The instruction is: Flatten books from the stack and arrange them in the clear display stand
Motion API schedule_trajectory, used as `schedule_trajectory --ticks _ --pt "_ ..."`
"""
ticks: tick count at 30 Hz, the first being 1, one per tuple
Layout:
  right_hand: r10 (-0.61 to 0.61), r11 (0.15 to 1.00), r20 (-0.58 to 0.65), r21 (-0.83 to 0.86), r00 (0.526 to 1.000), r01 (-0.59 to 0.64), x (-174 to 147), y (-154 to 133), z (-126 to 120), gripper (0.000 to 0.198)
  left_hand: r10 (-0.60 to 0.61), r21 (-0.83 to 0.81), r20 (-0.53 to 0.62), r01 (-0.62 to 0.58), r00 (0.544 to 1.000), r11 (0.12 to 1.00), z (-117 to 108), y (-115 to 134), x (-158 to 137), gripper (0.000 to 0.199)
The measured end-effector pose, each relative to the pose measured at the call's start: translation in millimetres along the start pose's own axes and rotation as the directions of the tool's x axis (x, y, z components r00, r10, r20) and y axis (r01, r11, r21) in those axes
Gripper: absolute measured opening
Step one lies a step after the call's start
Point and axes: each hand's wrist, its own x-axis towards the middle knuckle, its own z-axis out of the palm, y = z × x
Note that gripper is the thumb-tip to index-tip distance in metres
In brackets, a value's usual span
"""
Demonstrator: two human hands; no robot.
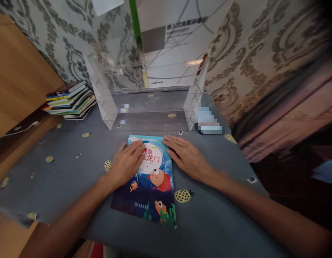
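A blue children's book (pixel 144 193) with cartoon fish and Chinese lettering on its cover lies closed on the table, a little askew. My left hand (pixel 126 161) rests over its upper left part, fingers stretched across the cover and hiding some of the title. At the upper right edge of the book lies my right hand (pixel 186 156), flat, with its fingertips at the corner. Neither hand grips anything. Just beyond the book stands a clear acrylic rack (pixel 109 111) with stepped shelves.
A white booklet (pixel 171 53) leans upright in the rack. To the left is a stack of books (pixel 71 100) near a wooden panel (pixel 20 71). A pixelated object (pixel 208 120) lies right of the rack. The grey tablecloth (pixel 82 179) has pineapple prints; the table's right edge drops off.
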Motion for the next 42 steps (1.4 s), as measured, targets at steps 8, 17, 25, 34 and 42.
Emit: schedule_trajectory --ticks 8,17,25,34,42 --pt "-0.027 0.996 0.035 -0.085 0.999 0.03 0.5 3.4 0.8 0.042 -0.131 -0.113 -0.092 0.121 0.987 0.986 7.5 -44.2 4.4 0.031" --pt "-0.249 0.945 0.119 -0.189 0.961 0.268 40.0 -50.1 13.3 0.029 -0.269 -0.452 -0.119 0.189 0.956 0.872 19.2 -57.9 -1.2 0.051" --pt "-0.239 0.959 0.187 -0.111 0.953 0.262 83.7 -66.3 51.4 0.032 -0.299 -0.554 -0.118 0.187 0.947 0.811 20.5 -63.3 -0.2 0.054" --pt "-0.211 0.976 0.108 -0.033 0.972 0.215 77.1 -58.5 51.5 0.025 -0.333 -0.504 -0.104 0.239 0.937 0.83 19.9 -59.1 0.4 0.048" --pt "-0.137 0.991 0.076 0.004 0.988 0.137 47.7 -39.1 25.6 0.031 -0.345 -0.506 -0.11 0.246 0.932 0.827 19.3 -56.9 0.0 0.046"
